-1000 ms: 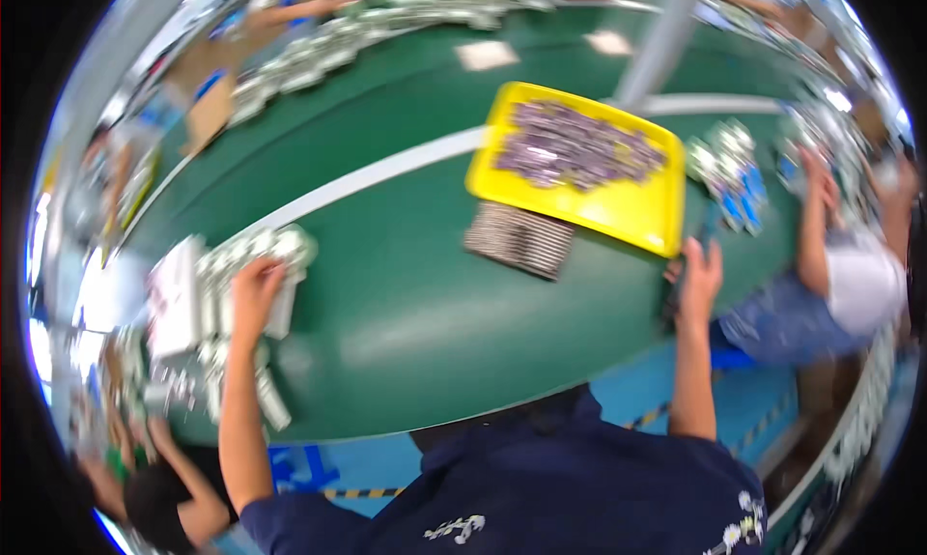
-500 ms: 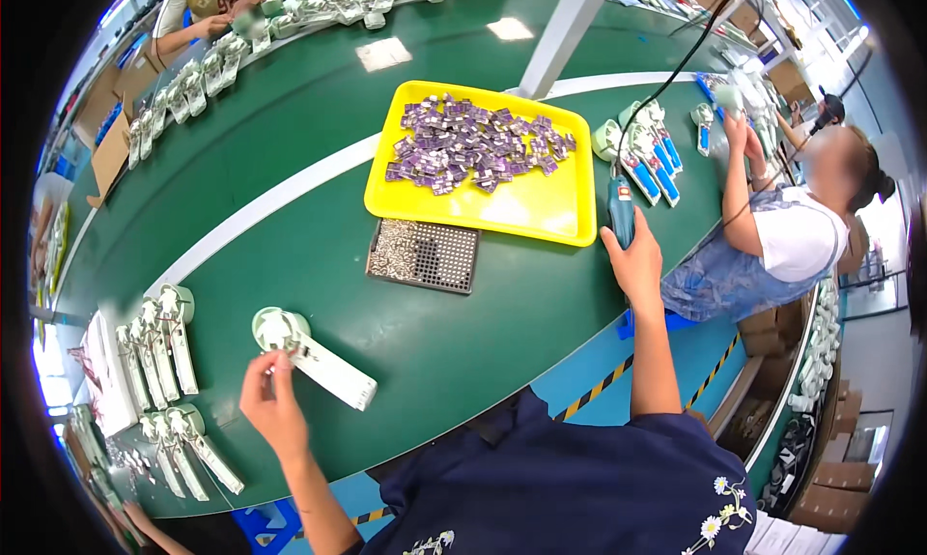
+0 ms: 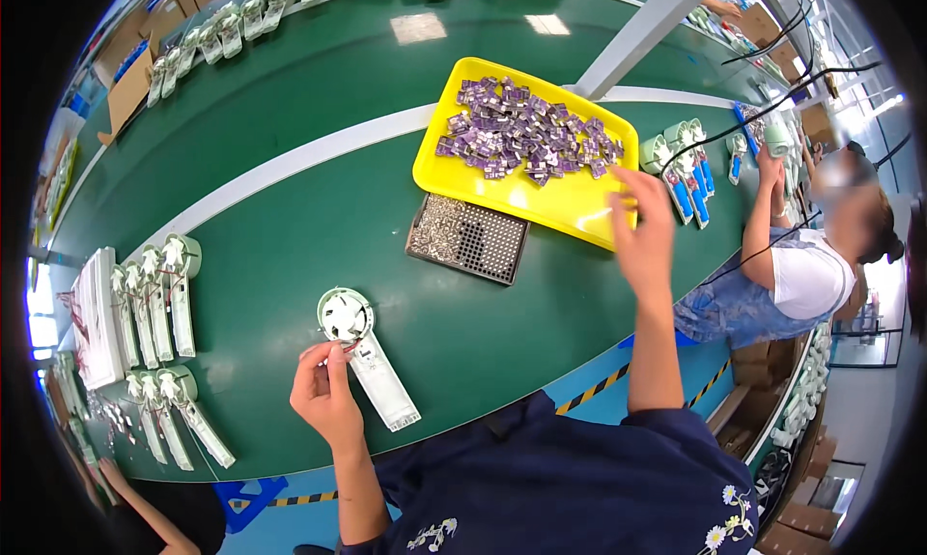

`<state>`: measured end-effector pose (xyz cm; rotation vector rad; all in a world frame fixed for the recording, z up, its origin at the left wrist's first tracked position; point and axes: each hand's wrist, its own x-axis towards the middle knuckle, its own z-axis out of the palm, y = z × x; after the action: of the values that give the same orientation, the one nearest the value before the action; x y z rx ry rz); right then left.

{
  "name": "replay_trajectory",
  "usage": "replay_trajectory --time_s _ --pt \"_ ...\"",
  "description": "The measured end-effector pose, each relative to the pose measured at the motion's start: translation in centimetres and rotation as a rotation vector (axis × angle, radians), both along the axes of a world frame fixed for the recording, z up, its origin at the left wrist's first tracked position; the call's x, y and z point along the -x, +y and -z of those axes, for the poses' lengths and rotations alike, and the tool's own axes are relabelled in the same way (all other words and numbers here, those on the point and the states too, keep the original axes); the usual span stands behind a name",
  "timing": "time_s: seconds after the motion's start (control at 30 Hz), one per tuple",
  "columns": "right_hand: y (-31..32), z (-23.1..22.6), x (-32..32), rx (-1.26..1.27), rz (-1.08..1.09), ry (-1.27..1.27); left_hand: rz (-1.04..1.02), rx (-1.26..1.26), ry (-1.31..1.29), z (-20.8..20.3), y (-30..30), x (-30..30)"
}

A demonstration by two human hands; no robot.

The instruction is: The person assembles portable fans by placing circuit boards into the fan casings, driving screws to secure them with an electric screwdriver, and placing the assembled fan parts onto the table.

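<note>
On the green surface (image 3: 290,265), close to the near edge, lies a white device (image 3: 367,357) with a round head and a long flat body, angled away from the person. The left hand (image 3: 326,391) rests at its round end, fingertips (image 3: 333,347) pinched narrow on thin wires at the joint between head and body. The right hand (image 3: 645,228) is raised over the near right rim of a yellow tray (image 3: 570,202), fingers loosely spread and holding nothing that can be seen. The tray is filled with small purple parts (image 3: 526,140), heaped toward its far side. Just beside the tray's near left edge sits a dark perforated plate (image 3: 468,238), partly stocked with small metal pieces on its left half. At the left end of the surface, more white devices (image 3: 154,294) lie in rows beside a stack of white sheets (image 3: 97,318). To the right, another person (image 3: 792,275) in a white top works at a group of similar devices with blue parts (image 3: 686,173). A white stripe (image 3: 319,154) runs the length of the surface.
</note>
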<state>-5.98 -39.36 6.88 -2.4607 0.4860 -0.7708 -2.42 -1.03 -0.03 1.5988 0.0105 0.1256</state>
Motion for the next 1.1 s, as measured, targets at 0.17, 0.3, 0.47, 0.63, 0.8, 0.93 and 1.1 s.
replay_trajectory --time_s 0.17,0.3,0.47,0.63,0.8,0.93,1.1 --pt "3.1 1.9 -8.8 0.158 -0.392 0.235 -0.011 0.034 0.054 0.1 0.4 0.2" --pt "3.5 2.5 -10.4 0.347 -0.335 0.48 0.017 0.047 0.06 0.7 0.8 0.8" --pt "3.2 3.8 -11.1 0.309 -0.391 0.397 0.014 0.103 0.059 0.4 0.9 0.7" --pt "3.7 2.5 -9.7 0.196 -0.31 0.291 0.068 0.132 0.089 0.2 0.3 0.3" --pt "13.3 -0.5 -4.9 -0.114 -0.62 0.221 0.019 0.13 0.086 0.5 0.5 0.5" --pt "20.4 0.8 -2.6 0.034 -0.9 0.188 0.008 0.163 0.114 0.3 0.4 0.5" --pt "21.1 1.3 -3.4 0.137 -0.867 0.237 0.003 0.158 0.083 0.8 0.4 0.4"
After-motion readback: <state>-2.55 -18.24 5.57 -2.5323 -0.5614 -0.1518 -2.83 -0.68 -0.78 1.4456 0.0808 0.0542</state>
